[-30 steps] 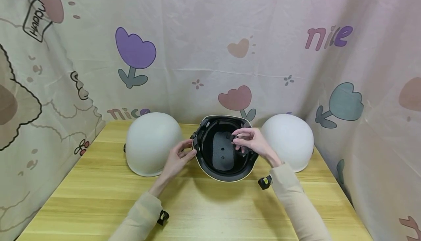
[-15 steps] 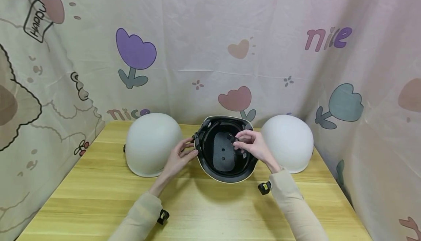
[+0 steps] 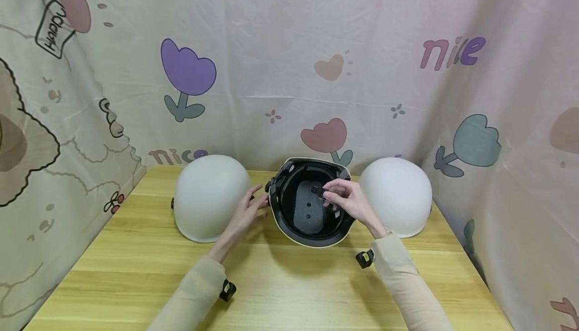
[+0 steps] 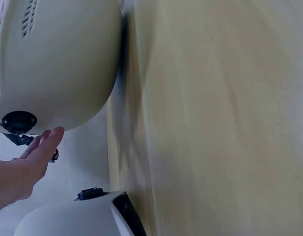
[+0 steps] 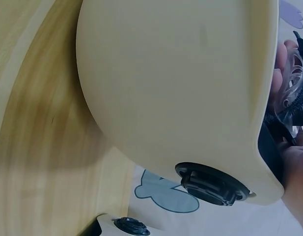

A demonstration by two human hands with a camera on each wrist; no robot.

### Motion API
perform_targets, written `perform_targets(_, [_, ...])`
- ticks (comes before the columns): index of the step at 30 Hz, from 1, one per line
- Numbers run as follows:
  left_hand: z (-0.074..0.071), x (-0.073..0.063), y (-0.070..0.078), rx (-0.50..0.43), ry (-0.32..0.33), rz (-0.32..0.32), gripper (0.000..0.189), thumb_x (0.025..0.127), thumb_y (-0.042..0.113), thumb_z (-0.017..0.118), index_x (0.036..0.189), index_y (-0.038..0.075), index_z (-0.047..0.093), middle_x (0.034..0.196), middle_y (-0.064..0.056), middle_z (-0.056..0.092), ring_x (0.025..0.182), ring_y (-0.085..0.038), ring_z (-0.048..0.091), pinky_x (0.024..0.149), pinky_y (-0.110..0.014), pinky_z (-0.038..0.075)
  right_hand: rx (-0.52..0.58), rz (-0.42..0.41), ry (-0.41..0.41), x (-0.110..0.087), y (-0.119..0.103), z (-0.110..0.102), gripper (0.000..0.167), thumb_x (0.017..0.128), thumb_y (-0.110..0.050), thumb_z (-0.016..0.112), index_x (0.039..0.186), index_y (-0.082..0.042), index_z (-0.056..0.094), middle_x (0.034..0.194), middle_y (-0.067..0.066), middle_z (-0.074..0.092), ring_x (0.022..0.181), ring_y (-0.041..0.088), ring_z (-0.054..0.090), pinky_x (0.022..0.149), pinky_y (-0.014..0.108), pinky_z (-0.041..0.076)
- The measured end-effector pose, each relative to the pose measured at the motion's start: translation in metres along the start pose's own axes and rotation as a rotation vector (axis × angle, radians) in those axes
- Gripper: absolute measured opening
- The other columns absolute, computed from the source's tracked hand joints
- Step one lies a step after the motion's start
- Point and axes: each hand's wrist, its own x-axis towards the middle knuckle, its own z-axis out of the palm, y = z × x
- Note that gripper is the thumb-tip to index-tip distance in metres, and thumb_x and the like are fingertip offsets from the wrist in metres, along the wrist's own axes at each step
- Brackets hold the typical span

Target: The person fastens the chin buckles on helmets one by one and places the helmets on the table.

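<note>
An upturned helmet (image 3: 289, 231) sits in the middle of the table, its black padded inside facing up. My right hand (image 3: 350, 199) reaches over its right rim and pinches a black chin strap (image 3: 318, 191) above the inside. In the right wrist view, black webbing (image 5: 302, 105) and a clear plastic piece (image 5: 291, 81) show by the fingers, partly behind the cream shell (image 5: 180, 83). My left hand (image 3: 244, 215) is at the left rim, its fingers fairly straight. The left wrist view has the fingertips at the shell's edge, beside a round black side fitting (image 4: 18, 122).
A white helmet (image 3: 210, 198) stands dome-up to the left, close to my left hand. Another white helmet (image 3: 397, 195) stands dome-up on the right, behind my right wrist. A patterned cloth (image 3: 271, 60) hangs behind the wooden table (image 3: 289, 291).
My left hand's fingers have straightened and shifted slightly up along the left rim. The upturned helmet has tilted and shifted a little. My right hand keeps the strap pinched.
</note>
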Motion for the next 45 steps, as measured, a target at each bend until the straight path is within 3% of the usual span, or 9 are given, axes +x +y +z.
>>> perform_targets(3, [0.003,0.006,0.003,-0.036,0.004,-0.013,0.055,0.108,0.027,0.045,0.159,0.013,0.026,0.145,-0.023,0.050,0.131,-0.034,0.052,0.110,-0.054,0.048,-0.002,-0.013,0.001,0.001,0.001,0.000,0.015,0.096,-0.001,0.064,0.107,0.008,0.065,0.087,0.030,0.071,0.068,0.024,0.073,0.055,0.036,0.059])
perform_targets(9, [0.008,0.016,0.005,-0.082,-0.005,0.015,0.061,0.108,0.031,0.047,0.159,0.011,0.022,0.151,-0.025,0.048,0.139,-0.038,0.048,0.117,-0.054,0.041,0.007,-0.003,0.008,0.001,-0.002,0.000,0.015,0.096,-0.002,0.065,0.107,0.007,0.066,0.082,0.007,0.077,0.068,0.025,0.073,0.054,0.037,0.058])
perform_targets(17, [0.009,0.022,0.008,-0.148,0.017,0.011,0.063,0.105,0.015,0.052,0.159,0.009,0.021,0.146,-0.030,0.050,0.132,-0.030,0.054,0.114,-0.046,0.045,0.023,-0.013,0.011,0.001,-0.001,0.001,0.015,0.096,-0.001,0.065,0.107,0.009,0.065,0.086,0.031,0.071,0.068,0.024,0.073,0.055,0.033,0.059])
perform_targets(22, [0.006,0.021,0.013,-0.315,0.007,0.019,0.074,0.099,-0.005,0.051,0.161,0.009,0.013,0.158,-0.029,0.035,0.117,-0.010,0.056,0.098,-0.022,0.048,0.026,-0.011,0.013,0.002,-0.002,0.002,0.016,0.095,-0.001,0.065,0.108,0.010,0.065,0.087,0.032,0.070,0.069,0.023,0.073,0.056,0.033,0.059])
perform_targets(25, [0.005,0.019,0.016,-0.396,0.011,0.029,0.084,0.094,-0.015,0.051,0.161,0.011,0.008,0.160,-0.029,0.030,0.114,-0.009,0.056,0.086,-0.014,0.049,0.025,0.000,0.014,0.001,-0.003,0.002,0.016,0.095,-0.001,0.065,0.107,0.009,0.065,0.088,0.033,0.070,0.069,0.023,0.073,0.056,0.033,0.059])
perform_targets(33, [0.006,0.017,0.019,-0.483,0.059,0.044,0.099,0.087,-0.023,0.051,0.162,0.014,-0.003,0.156,-0.025,0.030,0.111,-0.010,0.059,0.084,-0.015,0.054,0.031,0.010,0.018,-0.001,-0.004,0.002,0.016,0.095,-0.002,0.066,0.107,0.008,0.065,0.087,0.032,0.070,0.070,0.024,0.073,0.057,0.027,0.058])
perform_targets(37, [0.006,0.018,0.020,-0.488,0.051,0.058,0.100,0.085,-0.026,0.049,0.162,0.010,-0.004,0.148,-0.020,0.033,0.108,-0.010,0.060,0.081,-0.015,0.055,0.035,0.002,0.019,-0.001,-0.004,0.003,0.015,0.095,-0.001,0.066,0.106,0.009,0.065,0.086,0.031,0.071,0.070,0.025,0.073,0.057,0.027,0.058])
perform_targets(42, [0.005,0.021,0.021,-0.497,0.032,0.097,0.088,0.077,-0.033,0.044,0.154,-0.001,0.017,0.128,-0.008,0.039,0.095,-0.009,0.060,0.072,-0.014,0.055,0.042,0.002,0.014,-0.001,-0.005,0.003,0.016,0.094,-0.002,0.066,0.107,0.009,0.065,0.088,0.029,0.072,0.071,0.022,0.074,0.058,0.027,0.058])
perform_targets(45, [0.003,0.022,0.022,-0.494,0.018,0.091,0.089,0.076,-0.034,0.043,0.154,0.001,0.018,0.128,-0.008,0.039,0.091,-0.009,0.059,0.069,-0.014,0.053,0.050,0.010,0.009,-0.001,-0.005,0.003,0.016,0.095,-0.002,0.066,0.107,0.008,0.065,0.087,0.021,0.075,0.071,0.020,0.074,0.058,0.027,0.059])
